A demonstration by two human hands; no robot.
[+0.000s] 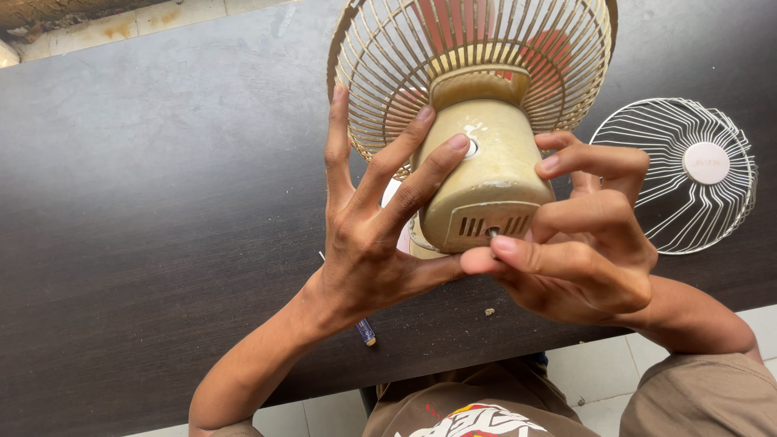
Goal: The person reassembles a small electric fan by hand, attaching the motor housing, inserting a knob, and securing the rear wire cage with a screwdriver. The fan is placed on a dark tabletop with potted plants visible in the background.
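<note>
While both hands work at its rear, the fan motor housing (486,182), yellowed cream plastic, is held above the dark table (162,202) with its vented back end toward the camera. The left hand (372,235) grips the housing from its left side: fingers spread up across the casing and onto the rear guard (477,65), thumb reaching under the housing's lower edge. The right hand (583,235) is on the housing's right side, fingers curled, with thumb and forefinger pinched together at a small dark point on the housing's back face; what they pinch cannot be made out. Red fan blades (550,48) show through the guard beyond the housing. Right of the housing, apart from it, a detached white wire guard (680,174) lies flat on the table. Below the housing, partly hidden by the left wrist, lies a screwdriver (366,332).
</note>
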